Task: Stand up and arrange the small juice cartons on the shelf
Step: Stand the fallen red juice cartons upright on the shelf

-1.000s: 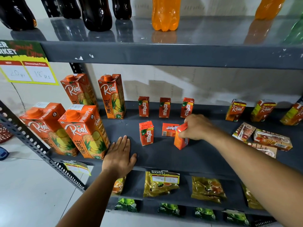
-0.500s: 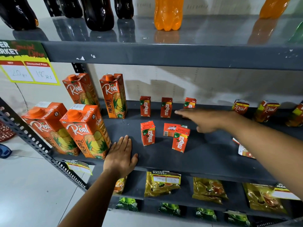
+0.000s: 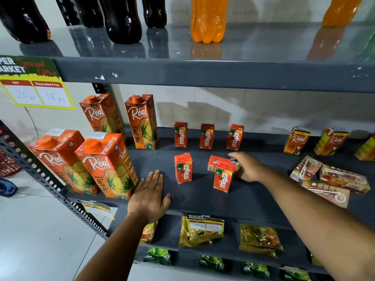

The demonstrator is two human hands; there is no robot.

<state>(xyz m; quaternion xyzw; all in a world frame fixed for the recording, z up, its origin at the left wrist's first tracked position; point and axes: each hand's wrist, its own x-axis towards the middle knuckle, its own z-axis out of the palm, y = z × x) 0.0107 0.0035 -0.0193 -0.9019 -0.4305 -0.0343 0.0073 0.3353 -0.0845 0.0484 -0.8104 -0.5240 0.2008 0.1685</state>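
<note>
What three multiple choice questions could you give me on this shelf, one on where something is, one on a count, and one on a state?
1. Where is the left hand?
A. flat on the shelf's front edge
B. on a soda bottle
C. holding a carton

2. How many small Maaza cartons stand upright?
A. three
B. five
C. eight

3. How is the Maaza carton at the right hand placed?
A. upright
B. lying on its side
C. stacked on another

Answers: 1 A, the palm rests open beside the big pineapple cartons. 2 B, three stand at the back, two in front. 3 B, its long side rests on the shelf behind the front carton.
</note>
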